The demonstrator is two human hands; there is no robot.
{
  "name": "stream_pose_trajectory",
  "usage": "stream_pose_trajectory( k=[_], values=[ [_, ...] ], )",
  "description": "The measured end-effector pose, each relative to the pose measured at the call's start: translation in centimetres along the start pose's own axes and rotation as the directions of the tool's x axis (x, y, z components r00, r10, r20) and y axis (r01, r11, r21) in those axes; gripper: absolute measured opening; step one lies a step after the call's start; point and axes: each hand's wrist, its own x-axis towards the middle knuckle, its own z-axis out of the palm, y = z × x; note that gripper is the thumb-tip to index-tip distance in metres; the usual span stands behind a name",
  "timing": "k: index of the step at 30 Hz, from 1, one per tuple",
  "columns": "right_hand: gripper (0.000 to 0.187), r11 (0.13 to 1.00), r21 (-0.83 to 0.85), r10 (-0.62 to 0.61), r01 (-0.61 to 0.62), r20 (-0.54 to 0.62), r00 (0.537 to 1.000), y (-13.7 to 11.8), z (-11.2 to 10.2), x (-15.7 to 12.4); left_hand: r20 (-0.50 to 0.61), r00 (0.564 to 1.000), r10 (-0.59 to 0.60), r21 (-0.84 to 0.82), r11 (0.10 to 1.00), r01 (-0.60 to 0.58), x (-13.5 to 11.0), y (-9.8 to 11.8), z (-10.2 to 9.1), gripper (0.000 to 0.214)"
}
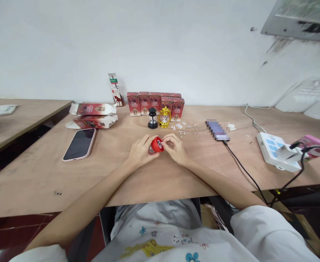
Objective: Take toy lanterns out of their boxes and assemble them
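Over the middle of the table my left hand is closed around a small red lantern, which lies tilted with its open round end toward my right hand. My right hand pinches with thumb and forefinger at that opening; whatever sits between the fingertips is too small to make out. Just beyond my hands stand a black lantern and a gold lantern, both upright. Small white pieces, several button-like discs and thin wire handles lie to their right.
Red printed boxes stand in rows near the wall. Flattened red cartons and a phone lie left. To the right are a second phone on a black cable and a white power strip.
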Motion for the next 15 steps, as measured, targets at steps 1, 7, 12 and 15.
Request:
stream_pose_trajectory(
  k=[1,7,12,15],
  values=[
    [0.015,0.999,0.038,0.030,-0.029,-0.009,1.000,0.1,0.1,0.0,-0.004,1.000,-0.010,-0.005,1.000,0.010,0.0,0.0,0.0,0.049],
    [0.020,0.962,0.202,0.189,-0.185,-0.004,0.982,1.1,0.7,-0.1,0.034,0.998,-0.053,0.047,0.998,0.051,0.3,0.2,-0.2,0.049],
    [0.014,0.830,0.338,0.484,-0.443,-0.042,0.874,1.4,1.1,0.2,0.160,0.968,-0.194,0.114,0.978,0.177,0.9,1.0,-0.4,0.050],
    [0.010,0.655,0.441,0.673,-0.614,0.029,0.739,0.9,1.3,0.4,0.213,0.949,-0.233,0.190,0.963,0.193,1.1,1.2,-0.5,0.039]
  ],
)
